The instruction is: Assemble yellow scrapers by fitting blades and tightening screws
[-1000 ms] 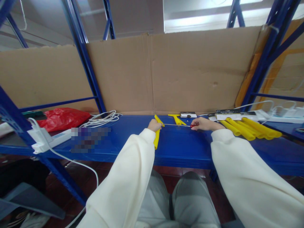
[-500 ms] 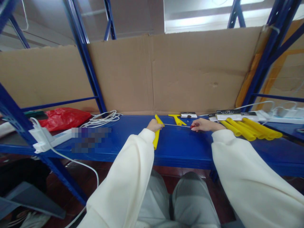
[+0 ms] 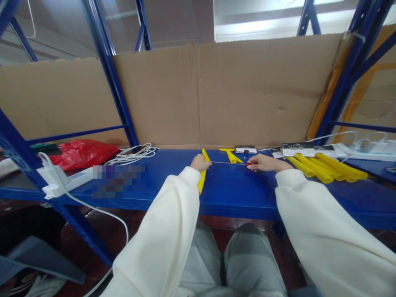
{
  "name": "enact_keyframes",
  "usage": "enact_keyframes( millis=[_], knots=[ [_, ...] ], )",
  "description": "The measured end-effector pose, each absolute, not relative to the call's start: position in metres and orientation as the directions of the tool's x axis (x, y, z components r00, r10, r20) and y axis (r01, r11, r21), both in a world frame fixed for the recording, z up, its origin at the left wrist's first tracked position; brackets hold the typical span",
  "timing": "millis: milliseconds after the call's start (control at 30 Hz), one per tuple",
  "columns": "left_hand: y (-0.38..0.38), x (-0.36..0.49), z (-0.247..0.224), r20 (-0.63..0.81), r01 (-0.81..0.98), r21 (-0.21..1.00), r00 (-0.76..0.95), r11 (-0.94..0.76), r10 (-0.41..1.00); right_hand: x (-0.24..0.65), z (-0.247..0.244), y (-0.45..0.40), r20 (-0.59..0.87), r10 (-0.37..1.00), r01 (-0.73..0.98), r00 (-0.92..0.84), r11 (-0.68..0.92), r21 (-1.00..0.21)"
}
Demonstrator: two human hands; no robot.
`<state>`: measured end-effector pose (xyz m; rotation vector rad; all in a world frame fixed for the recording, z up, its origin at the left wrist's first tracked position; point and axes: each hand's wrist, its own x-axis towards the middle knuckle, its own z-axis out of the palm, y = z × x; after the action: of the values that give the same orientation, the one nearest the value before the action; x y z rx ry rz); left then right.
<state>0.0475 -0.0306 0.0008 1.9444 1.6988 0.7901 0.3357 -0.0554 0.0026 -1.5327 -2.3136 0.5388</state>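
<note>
**One tube (image 3: 201,182), one tool (image 3: 229,163), both in hand**

Left grip (image 3: 199,162): mine, clasped around the middle of the yellow tube. The tube runs from near the back of the bench (image 3: 241,189) towards its front edge, slightly slanted. Whether it rests on the surface or is held just above, I cannot tell.

Right grip (image 3: 260,162): mine, fingers pinching the red handle of the tool. Its thin shaft runs level across to the tube beside my left grip; whether the tip touches or enters, I cannot tell.

Beyond the shaft: one yellow piece (image 3: 230,156), roughly T-shaped, and a small black-and-white box (image 3: 245,149) just behind it, near the cardboard (image 3: 238,95) that backs the bench.

To the right of my right grip: a row of spare tubes (image 3: 313,167), yellow, at least four, lying side by side with their far ends at the packs (image 3: 297,150). Farther right, a white power strip (image 3: 385,156) with plugs.

To the left, well apart from my left grip: a looped white cable (image 3: 137,156), a red bag (image 3: 88,153), a white adapter (image 3: 54,179) and a patch too blurred to identify.
</note>
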Motion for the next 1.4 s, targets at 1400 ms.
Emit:
enact_keyframes(
  millis=[1400],
  knots=[
    [-0.03, 0.042, 0.006, 0.103, 0.767, 0.639, -0.009, -0.059, 0.995, 0.304, 0.002, -0.075, 0.379, 0.877, 0.954, -0.294, 0.292, 0.065]
  ],
)
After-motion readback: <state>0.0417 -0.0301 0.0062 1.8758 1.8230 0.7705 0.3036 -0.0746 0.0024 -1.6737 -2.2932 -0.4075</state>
